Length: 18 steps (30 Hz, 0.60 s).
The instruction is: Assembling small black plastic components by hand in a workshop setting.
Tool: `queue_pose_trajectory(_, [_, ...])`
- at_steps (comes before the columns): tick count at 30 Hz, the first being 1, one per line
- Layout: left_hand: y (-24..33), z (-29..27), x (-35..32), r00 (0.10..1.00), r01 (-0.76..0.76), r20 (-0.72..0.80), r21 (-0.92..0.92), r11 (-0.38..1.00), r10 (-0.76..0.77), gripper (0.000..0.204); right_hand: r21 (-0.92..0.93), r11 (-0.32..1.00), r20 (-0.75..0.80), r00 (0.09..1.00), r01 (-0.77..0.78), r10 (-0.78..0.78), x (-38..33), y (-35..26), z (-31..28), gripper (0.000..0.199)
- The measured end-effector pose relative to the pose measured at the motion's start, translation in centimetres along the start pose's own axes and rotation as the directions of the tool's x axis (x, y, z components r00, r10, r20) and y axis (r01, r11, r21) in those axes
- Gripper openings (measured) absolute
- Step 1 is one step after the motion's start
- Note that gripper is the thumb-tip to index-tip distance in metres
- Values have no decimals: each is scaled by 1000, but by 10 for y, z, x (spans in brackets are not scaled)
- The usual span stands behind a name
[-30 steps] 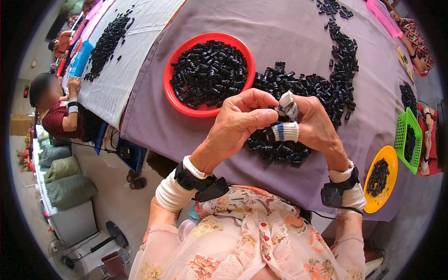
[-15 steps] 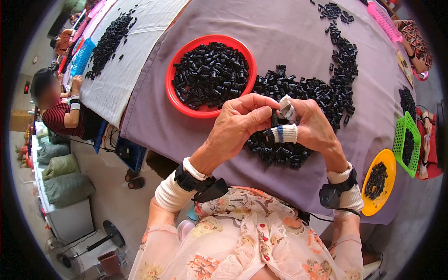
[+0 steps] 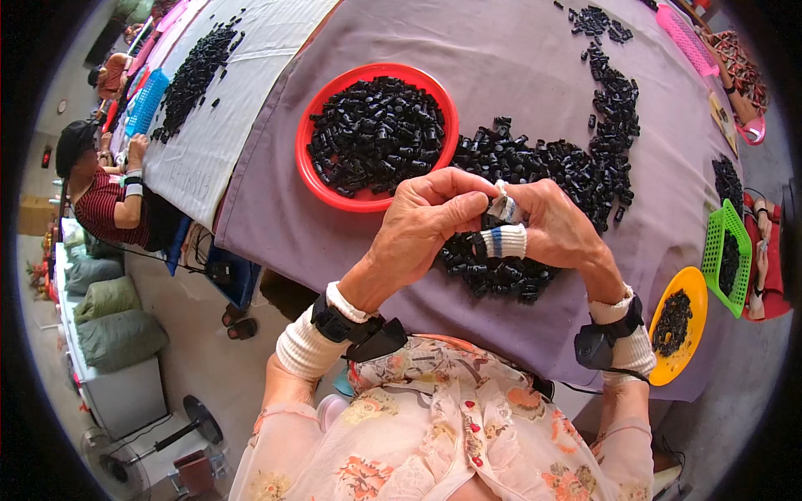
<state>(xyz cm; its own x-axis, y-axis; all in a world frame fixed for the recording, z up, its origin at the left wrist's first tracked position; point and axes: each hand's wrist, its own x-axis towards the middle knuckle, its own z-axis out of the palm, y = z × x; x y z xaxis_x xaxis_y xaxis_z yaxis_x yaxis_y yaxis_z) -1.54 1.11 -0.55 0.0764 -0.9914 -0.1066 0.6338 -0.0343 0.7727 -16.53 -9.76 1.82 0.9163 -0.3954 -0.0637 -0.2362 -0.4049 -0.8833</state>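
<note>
Purple cloth covers the long worktop (image 3: pixel 518 50), which runs away from the person toward the upper edge of the view, with a white cloth (image 3: pixel 209 142) over the stretch to the left. Both hands meet just above the near edge of the worktop, fingertips pressed together. The left hand (image 3: pixel 422 230) is curled, its thumb and forefinger pinched toward the right hand (image 3: pixel 555 230), whose fingers are bent inward too; two of the right fingers wear striped white cloth sleeves (image 3: pixel 504 240). Whatever small piece sits between the fingertips is hidden by them, so I cannot tell what is gripped (only that both hands are closed tight around the same spot). Right under the hands lies a heap of small black parts (image 3: pixel 535 167), spreading up and to the right across the purple cloth. A round red bowl (image 3: pixel 313 179) filled with the same black parts stands just beside the heap, to its left. Near the right edge sit a yellow dish (image 3: pixel 697 292) and a green basket (image 3: pixel 718 242), each holding some black parts. At the far left another person (image 3: pixel 100 200) in a striped top sits at the white cloth.
</note>
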Motion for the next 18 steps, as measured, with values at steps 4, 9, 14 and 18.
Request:
queue_pose_trajectory(4, [0,1,1,998,11,-59,33,999,-9,14,59,998,-28,1000,-10,12,-3,12,1,35])
queue_pose_trajectory(9, [29,-29,23,956,-105,-242,245,964,166,13,223,974,-204,976,-33,80,-16,20,-17,25])
queue_pose_trajectory(14, [56,-71,32,841,-94,-245,812,576,482,17,288,945,-309,919,-156,246,-41,28,-29,15])
queue_pose_trajectory(18, [22,-44,23,923,-129,-99,832,540,372,19,444,881,-373,859,-166,350,-51,40,-28,12])
